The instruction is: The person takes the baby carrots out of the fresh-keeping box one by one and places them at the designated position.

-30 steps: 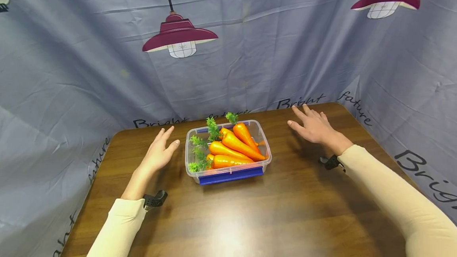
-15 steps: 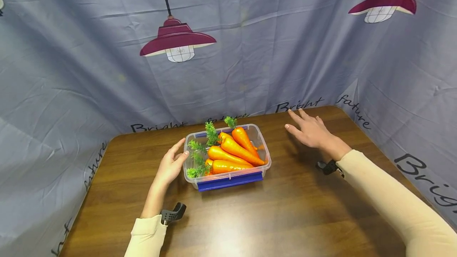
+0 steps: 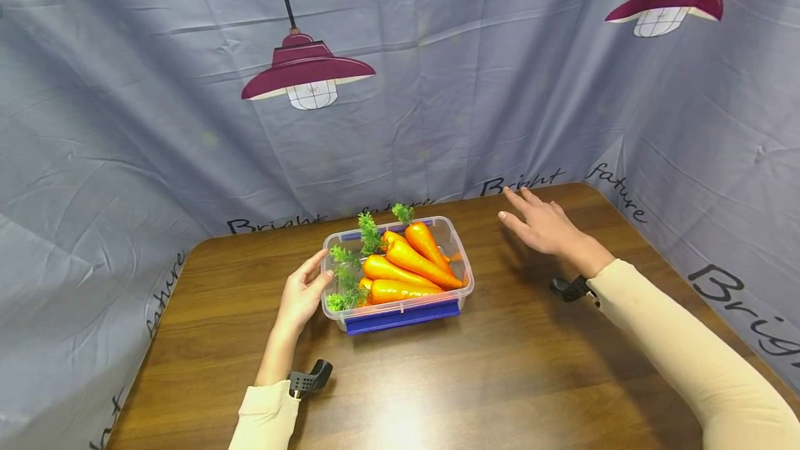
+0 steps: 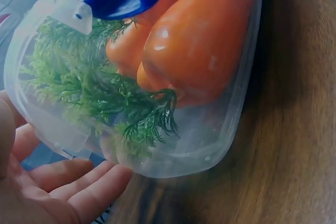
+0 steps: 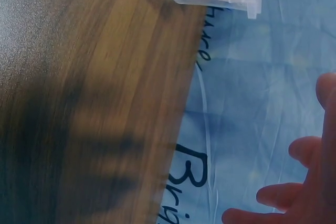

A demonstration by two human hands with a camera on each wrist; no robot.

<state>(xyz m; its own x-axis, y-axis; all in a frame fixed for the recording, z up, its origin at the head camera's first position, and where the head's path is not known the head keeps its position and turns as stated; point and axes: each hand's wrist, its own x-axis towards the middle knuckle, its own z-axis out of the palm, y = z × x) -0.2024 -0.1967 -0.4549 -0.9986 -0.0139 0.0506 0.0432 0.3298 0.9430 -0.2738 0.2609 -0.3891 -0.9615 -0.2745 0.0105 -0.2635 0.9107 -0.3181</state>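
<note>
A clear plastic food container (image 3: pixel 459 248) with blue clips stands on the table, holding several orange carrots (image 3: pixel 415 264) with frilly green tops (image 3: pixel 370 233). At its left end is my left hand (image 3: pixel 305 294), the thumb by the rim and the fingers along the end wall. In the left wrist view, straight fingers (image 4: pixel 100 190) lie against the outside of the container (image 4: pixel 205 153); the hand does not wrap round it. My right hand (image 3: pixel 542 226) hovers to the right of the container, apart from it, fingers spread. The right wrist view shows those fingers (image 5: pixel 278 198) holding nothing.
A brown wooden table (image 3: pixel 500 373) bears the container near its back edge. Grey-blue curtains (image 3: pixel 412 123) printed with lamps and lettering hang behind and beside it. Each wrist wears a black camera mount, such as the left one (image 3: pixel 311 377).
My left hand has moved right, from apart from the container to its left end. My right hand has stayed nearly where it was, and the container and carrots look unmoved.
</note>
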